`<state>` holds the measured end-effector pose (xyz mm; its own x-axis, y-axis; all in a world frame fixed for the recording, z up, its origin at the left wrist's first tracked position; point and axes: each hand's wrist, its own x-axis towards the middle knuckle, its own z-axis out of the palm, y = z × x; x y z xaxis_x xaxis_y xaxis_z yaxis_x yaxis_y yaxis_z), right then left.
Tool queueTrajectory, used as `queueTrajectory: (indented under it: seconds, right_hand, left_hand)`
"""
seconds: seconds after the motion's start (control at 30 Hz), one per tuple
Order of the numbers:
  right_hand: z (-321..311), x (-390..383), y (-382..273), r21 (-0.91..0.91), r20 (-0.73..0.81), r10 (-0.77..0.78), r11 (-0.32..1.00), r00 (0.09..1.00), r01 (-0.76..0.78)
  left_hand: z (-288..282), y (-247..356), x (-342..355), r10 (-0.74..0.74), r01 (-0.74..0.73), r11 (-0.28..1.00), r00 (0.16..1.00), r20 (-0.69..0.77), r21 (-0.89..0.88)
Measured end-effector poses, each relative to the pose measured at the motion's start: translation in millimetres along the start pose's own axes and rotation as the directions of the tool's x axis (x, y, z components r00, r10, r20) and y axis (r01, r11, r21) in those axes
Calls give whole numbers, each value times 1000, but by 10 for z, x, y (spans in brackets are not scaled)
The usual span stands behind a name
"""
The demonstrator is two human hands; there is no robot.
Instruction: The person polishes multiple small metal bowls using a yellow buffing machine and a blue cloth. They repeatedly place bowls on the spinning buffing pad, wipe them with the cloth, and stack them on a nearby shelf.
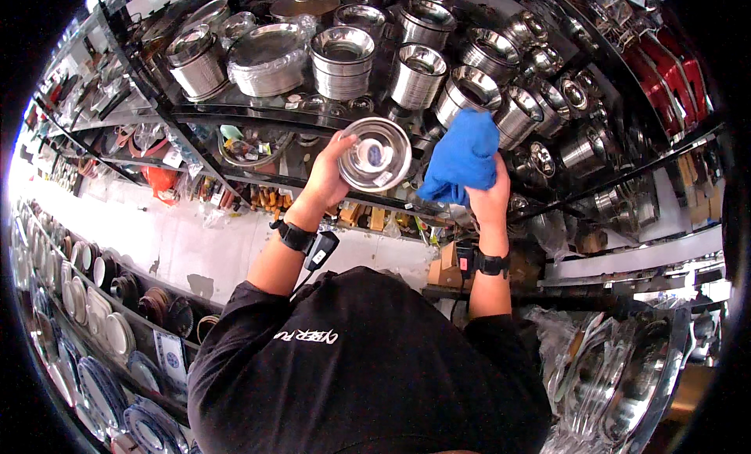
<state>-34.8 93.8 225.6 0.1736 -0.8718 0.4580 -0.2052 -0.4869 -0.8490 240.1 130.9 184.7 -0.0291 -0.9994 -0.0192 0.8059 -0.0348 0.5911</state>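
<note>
My left hand grips the left rim of a round, shiny steel bowl, its open side facing me. A round label and a small white sticker show inside it. To its right, my right hand is closed on a bunched blue cloth, held up in front of the shelf. Bowl and cloth are apart. Behind them, stacks of steel bowls fill the shelf. Black bands circle both my wrists, and a small black device hangs by the left one.
A dark metal shelf runs across in front of me. Below it are wooden-handled items and an open cardboard box. Racks of plates stand at left. Plastic-wrapped steel trays are at lower right.
</note>
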Motion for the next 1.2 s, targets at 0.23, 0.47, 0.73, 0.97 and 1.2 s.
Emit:
queueTrajectory:
  seconds: [0.23, 0.47, 0.73, 0.97, 1.2]
  right_hand:
    - [523, 18, 229, 227, 302, 242, 921, 922, -316]
    - [701, -158, 271, 184, 512, 159, 939, 844, -289]
    - [338, -246, 229, 658, 273, 333, 620, 903, -427]
    - [625, -461, 323, 278, 314, 144, 931, 938, -236]
    - [-121, -640, 598, 311, 242, 302, 876, 922, -368]
  left_hand:
    - [192, -296, -82, 60, -85, 912, 995, 74, 401]
    - [232, -294, 23, 340, -363, 684, 926, 163, 633]
    - [232, -231, -109, 227, -198, 829, 974, 9, 523]
    - [320, -456, -155, 68, -76, 894, 997, 34, 441]
    - [-43, -465, 26, 74, -44, 982, 985, -157, 186]
